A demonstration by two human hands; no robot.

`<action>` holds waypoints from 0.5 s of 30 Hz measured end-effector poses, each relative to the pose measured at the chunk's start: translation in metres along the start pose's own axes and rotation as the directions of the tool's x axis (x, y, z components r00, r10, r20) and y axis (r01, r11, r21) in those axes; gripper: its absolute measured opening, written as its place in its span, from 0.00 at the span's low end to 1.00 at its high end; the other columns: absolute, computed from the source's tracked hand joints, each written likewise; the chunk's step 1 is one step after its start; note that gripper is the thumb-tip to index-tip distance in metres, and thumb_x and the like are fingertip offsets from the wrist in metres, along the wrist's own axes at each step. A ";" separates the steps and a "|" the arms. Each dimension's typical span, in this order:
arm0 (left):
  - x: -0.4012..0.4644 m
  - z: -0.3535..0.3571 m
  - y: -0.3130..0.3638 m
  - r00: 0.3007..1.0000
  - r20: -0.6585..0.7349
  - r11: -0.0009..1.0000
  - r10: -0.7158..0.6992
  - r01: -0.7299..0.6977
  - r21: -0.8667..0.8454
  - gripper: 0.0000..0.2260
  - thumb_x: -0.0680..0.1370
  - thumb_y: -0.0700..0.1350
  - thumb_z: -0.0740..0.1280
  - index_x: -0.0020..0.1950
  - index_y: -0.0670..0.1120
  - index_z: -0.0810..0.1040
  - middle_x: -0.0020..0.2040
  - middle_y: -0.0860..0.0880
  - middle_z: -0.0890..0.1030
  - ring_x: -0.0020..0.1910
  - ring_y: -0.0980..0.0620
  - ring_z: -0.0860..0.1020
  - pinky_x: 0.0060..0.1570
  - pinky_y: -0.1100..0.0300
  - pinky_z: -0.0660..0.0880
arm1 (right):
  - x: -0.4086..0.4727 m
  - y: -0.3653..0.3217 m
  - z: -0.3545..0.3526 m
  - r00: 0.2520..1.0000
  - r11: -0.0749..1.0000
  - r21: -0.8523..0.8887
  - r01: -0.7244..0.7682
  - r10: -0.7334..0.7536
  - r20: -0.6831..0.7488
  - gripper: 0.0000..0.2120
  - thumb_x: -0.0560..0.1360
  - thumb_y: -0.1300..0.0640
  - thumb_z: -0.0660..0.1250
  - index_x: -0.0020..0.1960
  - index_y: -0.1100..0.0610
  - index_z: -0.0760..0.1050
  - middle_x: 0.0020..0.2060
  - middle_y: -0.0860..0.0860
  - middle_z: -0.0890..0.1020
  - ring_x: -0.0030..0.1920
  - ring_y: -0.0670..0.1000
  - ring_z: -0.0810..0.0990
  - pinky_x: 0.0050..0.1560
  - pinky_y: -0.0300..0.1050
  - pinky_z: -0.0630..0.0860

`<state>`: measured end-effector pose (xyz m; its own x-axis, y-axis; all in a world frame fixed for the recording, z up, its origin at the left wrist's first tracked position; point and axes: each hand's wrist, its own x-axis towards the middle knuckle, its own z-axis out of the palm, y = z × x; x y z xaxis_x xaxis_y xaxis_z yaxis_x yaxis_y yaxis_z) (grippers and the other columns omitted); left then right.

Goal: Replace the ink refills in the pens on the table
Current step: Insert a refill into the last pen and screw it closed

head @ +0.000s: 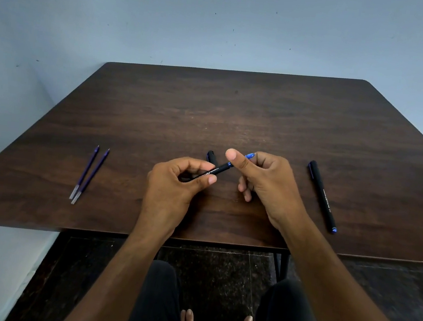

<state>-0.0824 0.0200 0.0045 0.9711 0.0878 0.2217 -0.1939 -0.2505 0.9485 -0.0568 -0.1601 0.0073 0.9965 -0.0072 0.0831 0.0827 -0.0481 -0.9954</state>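
Fingers of the left hand (176, 180) are curled around a black pen (211, 172), held above the table (264, 108). Its blue front end (250, 155) is pinched by the right hand (261, 179). Two refills (88, 174) are laid at the left, well apart. A second pen (322, 196) is laid at the right.

Dark wood-grain table (237, 115) set against pale blue wall (222, 20), far edge touching it. Small dark specks scattered over wall. Black metal table leg (283, 265) seen under near edge, right of centre. Dark speckled tiled floor (217, 275) below. Black trousers (158, 300) and bare feet (186, 320) seen at bottom.
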 end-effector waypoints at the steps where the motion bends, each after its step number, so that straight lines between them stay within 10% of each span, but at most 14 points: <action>1: 0.000 0.000 0.000 1.000 -0.004 1.000 -0.002 0.002 -0.005 0.09 0.71 0.40 0.79 0.48 0.52 0.86 0.41 0.57 0.87 0.41 0.61 0.84 0.45 0.68 0.78 | 0.000 0.000 -0.001 1.000 1.000 0.028 -0.004 0.004 0.019 0.20 0.68 0.41 0.78 0.40 0.57 0.78 0.27 0.56 0.81 0.24 0.55 0.72 0.28 0.43 0.72; 6: 0.001 0.000 0.000 1.000 -0.005 1.000 -0.004 0.003 -0.024 0.09 0.71 0.40 0.79 0.48 0.51 0.87 0.41 0.56 0.87 0.40 0.61 0.84 0.44 0.68 0.78 | 0.001 0.003 -0.010 0.987 0.987 0.158 0.005 -0.030 0.155 0.12 0.73 0.61 0.76 0.56 0.56 0.84 0.36 0.54 0.81 0.36 0.55 0.78 0.31 0.46 0.75; 15: 0.000 0.000 0.001 1.000 0.005 1.000 -0.016 0.016 -0.011 0.09 0.71 0.40 0.79 0.48 0.51 0.87 0.42 0.57 0.87 0.43 0.60 0.84 0.45 0.68 0.79 | 0.001 0.008 -0.008 0.995 0.996 0.083 0.008 -0.017 0.098 0.15 0.70 0.49 0.79 0.45 0.61 0.84 0.30 0.55 0.81 0.31 0.58 0.74 0.31 0.45 0.73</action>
<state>-0.0823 0.0200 0.0051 0.9749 0.0868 0.2050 -0.1795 -0.2385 0.9544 -0.0548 -0.1686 -0.0003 0.9913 0.0918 0.0945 0.0916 0.0354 -0.9952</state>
